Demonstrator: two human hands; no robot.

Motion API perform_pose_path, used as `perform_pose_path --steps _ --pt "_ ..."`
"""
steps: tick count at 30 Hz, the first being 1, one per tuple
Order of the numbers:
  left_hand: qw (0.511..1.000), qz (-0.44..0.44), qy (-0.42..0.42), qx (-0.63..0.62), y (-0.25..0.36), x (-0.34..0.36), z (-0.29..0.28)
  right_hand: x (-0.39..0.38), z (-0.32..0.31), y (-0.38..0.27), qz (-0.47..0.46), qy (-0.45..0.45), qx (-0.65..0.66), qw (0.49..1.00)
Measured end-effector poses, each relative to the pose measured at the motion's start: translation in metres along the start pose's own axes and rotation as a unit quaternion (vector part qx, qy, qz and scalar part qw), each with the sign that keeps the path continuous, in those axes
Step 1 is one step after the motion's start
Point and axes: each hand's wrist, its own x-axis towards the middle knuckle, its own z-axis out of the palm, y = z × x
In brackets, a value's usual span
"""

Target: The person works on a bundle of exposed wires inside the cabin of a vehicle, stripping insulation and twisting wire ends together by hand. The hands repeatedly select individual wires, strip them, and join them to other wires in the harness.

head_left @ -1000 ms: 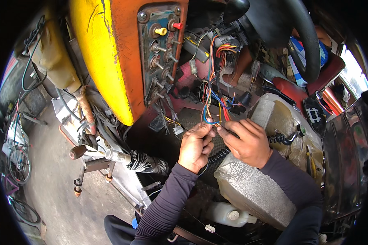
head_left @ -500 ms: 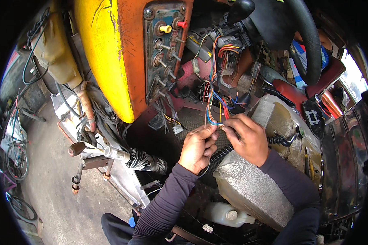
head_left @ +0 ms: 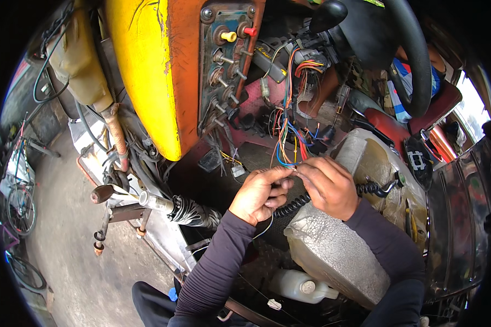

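My left hand (head_left: 261,195) and my right hand (head_left: 328,186) meet fingertip to fingertip, each pinching thin electrical wires. The pinched ends are small and partly covered by my fingers. From there a loose bundle of coloured wires (head_left: 285,122), blue, orange, white and red among them, runs up to the steering column (head_left: 316,46). A pale wire (head_left: 267,228) curves below my left hand. Behind my wrists passes a black coiled cable (head_left: 292,206).
A switch panel (head_left: 223,68) with toggles sits on the orange and yellow dashboard (head_left: 172,76). The steering wheel (head_left: 414,60) is at upper right, near another person's arm. A worn, plastic-covered box shape (head_left: 338,245) stands right, a white jug (head_left: 300,286) below it. Left lies a concrete floor (head_left: 82,218).
My left hand has shifted slightly left and its fingers have straightened toward the right hand. Both hands still pinch the wires. The whole view has shifted slightly.
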Motion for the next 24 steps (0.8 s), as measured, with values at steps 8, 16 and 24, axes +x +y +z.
perform_pose_path --steps 8,16,24 --pt "0.998 -0.006 -0.029 -0.053 -0.004 0.001 -0.001 0.001 0.001 0.001 -0.011 0.015 0.027 0.999" --pt "0.989 0.140 0.011 0.039 -0.022 0.006 0.007 -0.002 0.010 -0.010 0.221 0.018 0.175 0.959" --pt "0.966 0.244 0.012 0.088 -0.038 0.014 0.016 0.015 -0.005 0.018 0.528 -0.098 0.558 0.632"
